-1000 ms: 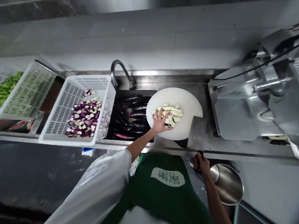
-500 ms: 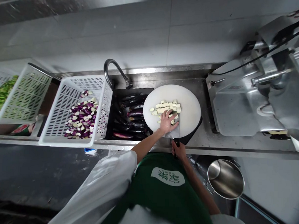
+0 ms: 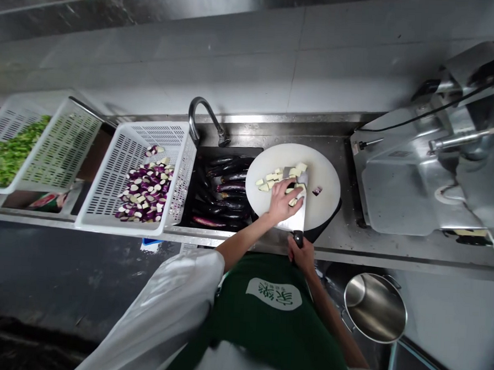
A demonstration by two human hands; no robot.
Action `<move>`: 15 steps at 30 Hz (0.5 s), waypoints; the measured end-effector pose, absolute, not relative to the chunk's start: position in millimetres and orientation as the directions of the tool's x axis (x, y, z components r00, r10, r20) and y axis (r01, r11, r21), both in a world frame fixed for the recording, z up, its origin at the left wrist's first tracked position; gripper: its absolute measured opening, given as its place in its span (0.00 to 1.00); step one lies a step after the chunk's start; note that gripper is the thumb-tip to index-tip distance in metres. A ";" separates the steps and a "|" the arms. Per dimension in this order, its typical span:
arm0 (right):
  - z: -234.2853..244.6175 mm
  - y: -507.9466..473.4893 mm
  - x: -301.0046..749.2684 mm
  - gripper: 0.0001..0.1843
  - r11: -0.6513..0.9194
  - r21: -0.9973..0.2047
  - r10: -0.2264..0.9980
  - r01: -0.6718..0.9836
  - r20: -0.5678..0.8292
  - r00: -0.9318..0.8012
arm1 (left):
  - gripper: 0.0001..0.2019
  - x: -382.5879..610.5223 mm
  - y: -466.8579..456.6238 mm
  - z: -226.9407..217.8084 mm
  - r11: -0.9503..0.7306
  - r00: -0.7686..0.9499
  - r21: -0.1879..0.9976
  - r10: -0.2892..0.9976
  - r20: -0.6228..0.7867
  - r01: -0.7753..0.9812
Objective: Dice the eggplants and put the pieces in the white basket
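My right hand [image 3: 302, 253] grips the black handle of a cleaver [image 3: 298, 218], whose broad blade lies over the round white cutting board [image 3: 325, 183]. My left hand [image 3: 284, 202] curls over cut eggplant pieces [image 3: 299, 170], its fingers and thumb around some of them at the blade. Some pieces rest on or against the blade, and the palm hides others. More pale pieces [image 3: 269, 179] sit left of the fingers. One purple-skinned scrap [image 3: 317, 191] lies alone to the right of the blade.
Whole eggplants [image 3: 230, 189] fill the sink left of the board, under a curved faucet [image 3: 194, 119]. A white basket [image 3: 99, 199] holds cut eggplant; another basket [image 3: 13, 186] holds chopped greens. At right stands a metal slicer [image 3: 399, 198]; below is a steel pot [image 3: 375, 307].
The cleaver blade has moved in beneath or against the pieces, and my left hand has shifted with them, its fingers more curled. The purple scrap now shows on the board. The view has shifted slightly.
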State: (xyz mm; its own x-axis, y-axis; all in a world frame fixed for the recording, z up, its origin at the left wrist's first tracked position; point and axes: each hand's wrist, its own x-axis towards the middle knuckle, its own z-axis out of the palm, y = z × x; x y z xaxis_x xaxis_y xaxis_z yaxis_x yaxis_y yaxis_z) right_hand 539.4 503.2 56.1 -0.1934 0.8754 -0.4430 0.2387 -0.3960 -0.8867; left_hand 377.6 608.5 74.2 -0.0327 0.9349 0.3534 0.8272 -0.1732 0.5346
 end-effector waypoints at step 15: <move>145.3 502.1 235.8 0.21 -0.069 -0.964 0.416 0.258 -0.263 -0.871 | 0.15 -8.6 438.7 145.0 0.613 -0.849 0.593 0.314 0.424 0.523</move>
